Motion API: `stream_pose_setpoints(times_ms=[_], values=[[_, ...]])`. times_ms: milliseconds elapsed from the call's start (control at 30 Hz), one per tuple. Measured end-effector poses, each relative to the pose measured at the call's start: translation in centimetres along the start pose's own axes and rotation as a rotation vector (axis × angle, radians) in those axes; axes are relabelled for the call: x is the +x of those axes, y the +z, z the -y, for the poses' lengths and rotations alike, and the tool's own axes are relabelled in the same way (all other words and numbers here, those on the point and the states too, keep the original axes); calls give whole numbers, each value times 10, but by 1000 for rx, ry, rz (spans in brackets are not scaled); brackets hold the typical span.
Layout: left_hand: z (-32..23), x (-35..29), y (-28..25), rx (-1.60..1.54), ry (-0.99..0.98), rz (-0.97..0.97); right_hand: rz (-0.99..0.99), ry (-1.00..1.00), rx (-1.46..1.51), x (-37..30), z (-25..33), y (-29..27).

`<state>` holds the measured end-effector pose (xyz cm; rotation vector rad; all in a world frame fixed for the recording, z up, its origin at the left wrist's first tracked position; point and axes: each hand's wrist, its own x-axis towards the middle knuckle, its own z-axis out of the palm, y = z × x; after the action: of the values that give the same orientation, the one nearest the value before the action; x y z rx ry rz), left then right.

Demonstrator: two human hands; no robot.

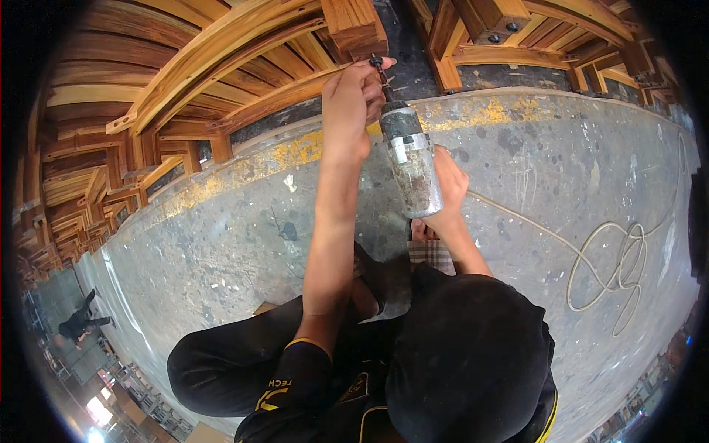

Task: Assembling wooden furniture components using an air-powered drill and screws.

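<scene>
Gripping power tool [412,168], right hand [449,186] seemingly closed.

A grey, dark-stained floor [532,192] is spreading across the view, and a worn, flaking yellow painted stripe [495,111] is running along its far side. At upper right, brown slatted wooden furniture [509,55] is standing on dark ground beyond the stripe. More brown wooden frames [74,229] are crowding the far left. Below them, a distant person in dark clothing [81,323] is appearing, and a bright white patch of light [98,412] is glowing.
</scene>
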<state>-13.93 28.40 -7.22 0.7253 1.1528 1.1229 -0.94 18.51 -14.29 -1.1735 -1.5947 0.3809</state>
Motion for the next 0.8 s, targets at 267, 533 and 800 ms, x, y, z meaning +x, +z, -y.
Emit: stream_pose_setpoints(times_ms=[267, 533, 800], values=[[5, 3, -3, -73, 15, 3, 13, -17, -1, 1, 0, 0], [6, 4, -5, -45, 34, 25, -2, -24, 22, 0, -2, 4], [35, 7, -9, -215, -17, -109, 26, 1, 2, 3, 0, -2]])
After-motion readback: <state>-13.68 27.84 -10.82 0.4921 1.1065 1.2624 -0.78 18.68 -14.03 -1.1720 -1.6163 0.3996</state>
